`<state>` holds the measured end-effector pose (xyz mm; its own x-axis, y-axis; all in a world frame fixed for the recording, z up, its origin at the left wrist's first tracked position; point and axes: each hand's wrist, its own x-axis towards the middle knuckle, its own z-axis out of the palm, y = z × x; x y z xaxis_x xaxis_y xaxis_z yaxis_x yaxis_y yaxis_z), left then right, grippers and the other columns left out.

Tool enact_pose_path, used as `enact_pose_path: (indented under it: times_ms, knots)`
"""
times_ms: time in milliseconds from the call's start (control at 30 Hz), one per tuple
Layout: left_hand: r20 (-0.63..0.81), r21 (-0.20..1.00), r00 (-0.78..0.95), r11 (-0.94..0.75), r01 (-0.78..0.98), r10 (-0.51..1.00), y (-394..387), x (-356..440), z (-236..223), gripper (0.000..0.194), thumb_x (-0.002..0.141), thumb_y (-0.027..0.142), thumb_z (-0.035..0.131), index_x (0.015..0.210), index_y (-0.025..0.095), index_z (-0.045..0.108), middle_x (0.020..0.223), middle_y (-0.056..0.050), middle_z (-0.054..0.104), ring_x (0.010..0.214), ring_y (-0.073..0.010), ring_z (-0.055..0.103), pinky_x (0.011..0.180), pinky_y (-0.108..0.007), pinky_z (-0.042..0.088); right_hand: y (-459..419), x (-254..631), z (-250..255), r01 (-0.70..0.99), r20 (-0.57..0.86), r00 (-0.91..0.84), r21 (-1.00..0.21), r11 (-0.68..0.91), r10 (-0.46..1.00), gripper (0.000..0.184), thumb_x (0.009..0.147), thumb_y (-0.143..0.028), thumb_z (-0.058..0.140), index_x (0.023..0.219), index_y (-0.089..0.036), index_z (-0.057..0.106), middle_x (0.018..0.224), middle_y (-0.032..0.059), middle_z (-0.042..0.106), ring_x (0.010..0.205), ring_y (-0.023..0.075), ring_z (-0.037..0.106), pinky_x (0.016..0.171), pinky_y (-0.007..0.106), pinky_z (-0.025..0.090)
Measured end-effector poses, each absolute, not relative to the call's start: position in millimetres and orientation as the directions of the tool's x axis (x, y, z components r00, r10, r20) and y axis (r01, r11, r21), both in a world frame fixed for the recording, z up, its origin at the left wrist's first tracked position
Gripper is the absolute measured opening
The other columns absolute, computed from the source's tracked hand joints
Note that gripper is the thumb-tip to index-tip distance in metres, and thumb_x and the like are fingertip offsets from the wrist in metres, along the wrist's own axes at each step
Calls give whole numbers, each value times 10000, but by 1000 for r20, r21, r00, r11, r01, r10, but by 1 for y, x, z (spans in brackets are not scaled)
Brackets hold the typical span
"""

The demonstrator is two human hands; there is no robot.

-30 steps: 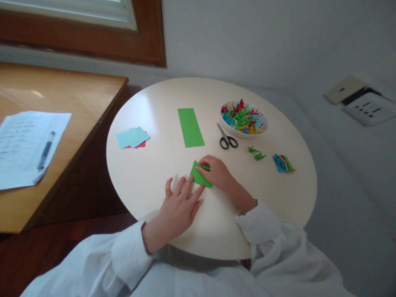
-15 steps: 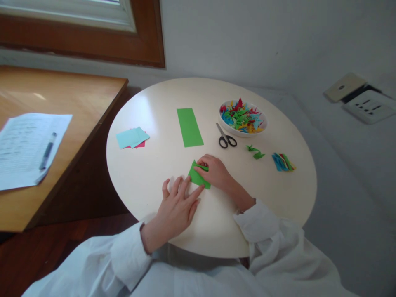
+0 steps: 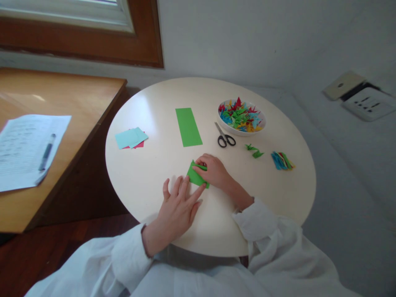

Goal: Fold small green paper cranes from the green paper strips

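A small folded green paper (image 3: 195,175) lies on the round cream table (image 3: 154,165). My left hand (image 3: 179,204) lies flat with fingers spread, its fingertips pressing the paper's lower left edge. My right hand (image 3: 213,170) is curled over the paper's right side, fingertips pinching a folded flap at its top. Both wrists wear white sleeves.
Behind the hands lie a green paper strip (image 3: 188,126), black-handled scissors (image 3: 225,136), a white bowl (image 3: 241,117) of coloured folded papers, two small green folded pieces (image 3: 253,151) and a bundle of coloured strips (image 3: 282,160). Light blue and red squares (image 3: 131,137) lie left. A wooden desk (image 3: 62,107) holds a sheet and pen (image 3: 46,152).
Almost nothing differs. The hands stay on the green paper, and the view has drifted slightly, so everything sits a little further left.
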<state>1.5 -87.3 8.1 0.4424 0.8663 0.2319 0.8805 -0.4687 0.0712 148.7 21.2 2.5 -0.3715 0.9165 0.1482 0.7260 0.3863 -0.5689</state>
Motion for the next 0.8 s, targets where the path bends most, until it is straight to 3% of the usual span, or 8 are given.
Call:
enact_pose_path:
  times_ms: [600, 800]
  knots:
    - [229, 89, 418, -447, 890, 879, -94, 4, 8, 379, 874, 355, 418, 1247, 363, 488, 1283, -135, 506, 1233, -337, 399, 995, -575, 189, 22, 149, 3, 724, 126, -363, -585, 365, 923, 101, 741, -175, 602, 646, -167, 571, 671, -6, 572, 616, 109, 478, 605, 243, 361]
    - [248, 121, 405, -443, 888, 880, -97, 8, 3, 449, 867, 412, 415, 1312, 355, 407, 1317, -156, 467, 1264, -355, 353, 1001, -596, 165, 21, 149, 2, 729, 144, -363, -571, 377, 920, 115, 769, -194, 582, 657, -166, 573, 674, 0, 572, 620, 114, 482, 599, 245, 358]
